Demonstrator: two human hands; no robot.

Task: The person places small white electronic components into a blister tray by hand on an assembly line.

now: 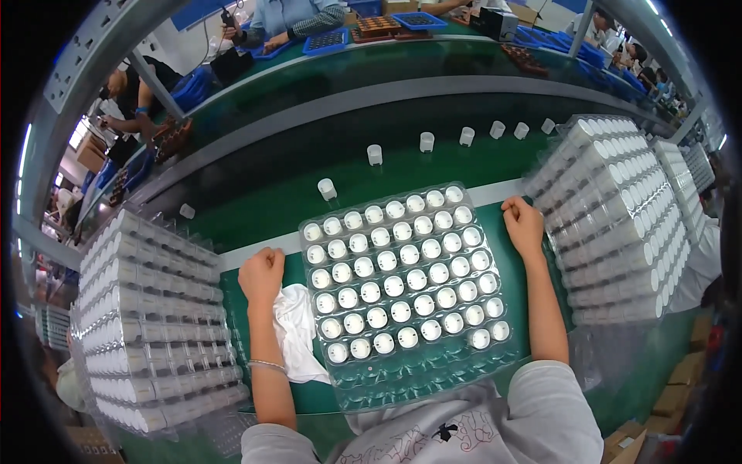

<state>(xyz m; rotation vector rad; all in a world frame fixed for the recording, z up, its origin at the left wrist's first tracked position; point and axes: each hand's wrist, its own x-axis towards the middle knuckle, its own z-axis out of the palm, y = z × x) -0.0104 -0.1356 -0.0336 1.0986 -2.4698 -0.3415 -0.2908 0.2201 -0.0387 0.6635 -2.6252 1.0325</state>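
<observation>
In front of me lies a clear plastic tray (363, 379) with rows of white cylindrical pieces (400, 312), small dark marks on their tops. Its nearest row has bare pockets; two pieces sit near the right end of the row above. My left hand (261, 274) is closed in a loose fist at the pale rail, left of the tray, and nothing shows in it. Beside that forearm lies a crumpled white cloth (297, 332). My right hand (524, 223) is also curled closed by the tray's far right corner, with nothing visible in the fingers.
Tall stacks of filled clear trays stand at left (154, 332) and right (618, 224). Beyond the pale rail (495, 192), several single white cylinders (375, 155) stand spaced along a green belt (286, 166). Across it, people work beside blue trays (326, 42).
</observation>
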